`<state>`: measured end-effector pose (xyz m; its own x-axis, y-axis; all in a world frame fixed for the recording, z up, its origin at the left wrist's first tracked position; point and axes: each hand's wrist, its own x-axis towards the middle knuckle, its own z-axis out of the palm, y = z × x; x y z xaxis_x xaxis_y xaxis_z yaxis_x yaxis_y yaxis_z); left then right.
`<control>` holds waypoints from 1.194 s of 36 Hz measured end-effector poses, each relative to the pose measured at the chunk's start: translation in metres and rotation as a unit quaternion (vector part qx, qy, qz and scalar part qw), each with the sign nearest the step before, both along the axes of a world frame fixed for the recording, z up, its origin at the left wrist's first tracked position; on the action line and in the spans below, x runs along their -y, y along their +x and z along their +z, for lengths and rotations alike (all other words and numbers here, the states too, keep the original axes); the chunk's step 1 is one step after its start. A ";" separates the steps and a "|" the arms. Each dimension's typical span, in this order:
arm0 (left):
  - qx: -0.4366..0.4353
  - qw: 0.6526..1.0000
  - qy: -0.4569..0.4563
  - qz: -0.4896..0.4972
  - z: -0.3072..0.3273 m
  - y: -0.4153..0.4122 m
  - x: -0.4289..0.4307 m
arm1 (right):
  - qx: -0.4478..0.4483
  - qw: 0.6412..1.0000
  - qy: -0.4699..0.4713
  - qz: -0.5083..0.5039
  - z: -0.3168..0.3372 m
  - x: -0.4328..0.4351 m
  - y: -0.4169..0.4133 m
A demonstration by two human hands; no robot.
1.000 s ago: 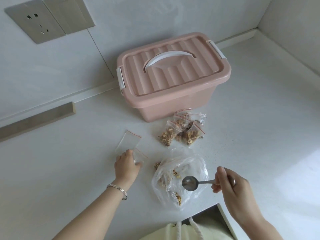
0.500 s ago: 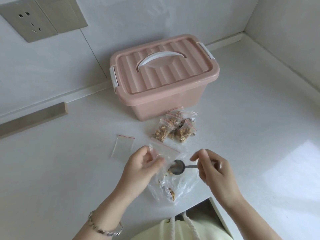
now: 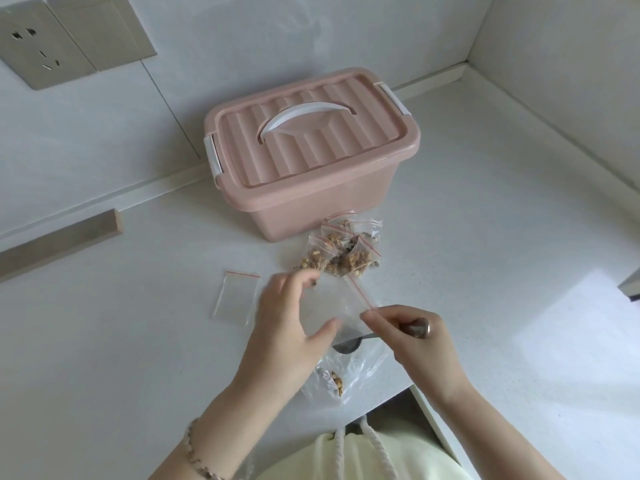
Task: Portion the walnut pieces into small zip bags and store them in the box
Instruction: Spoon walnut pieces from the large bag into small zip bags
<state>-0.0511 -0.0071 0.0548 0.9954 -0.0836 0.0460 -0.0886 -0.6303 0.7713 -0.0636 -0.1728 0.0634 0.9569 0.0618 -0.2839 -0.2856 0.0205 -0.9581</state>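
Empty zip bag (image 3: 334,301) between left hand (image 3: 287,327) and right hand (image 3: 417,342), spoon (image 3: 347,346) beneath

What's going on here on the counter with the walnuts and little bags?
A person is bagging walnut pieces. The left hand grips an empty zip bag, while the right hand, with a spoon tucked in its fingers, pinches the bag's red zip edge. The large clear bag of walnuts lies beneath. Several filled bags are piled before the pink box, lid shut. A spare empty bag lies flat nearby.

White counter (image 3: 485,271) with pink box (image 3: 311,168), filled bags (image 3: 341,256), empty bag (image 3: 235,296), apparently walnut sack (image 3: 349,375).
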 end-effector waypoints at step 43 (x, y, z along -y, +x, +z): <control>-0.189 0.951 -0.243 -0.034 -0.004 -0.023 0.016 | 0.099 0.981 -0.155 0.069 -0.018 0.003 -0.024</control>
<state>-0.0744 -0.0227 0.0504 0.9416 -0.2095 -0.2637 0.2242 -0.1941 0.9550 -0.0878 -0.1760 0.0450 0.9838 0.1341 -0.1187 -0.0729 -0.3057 -0.9493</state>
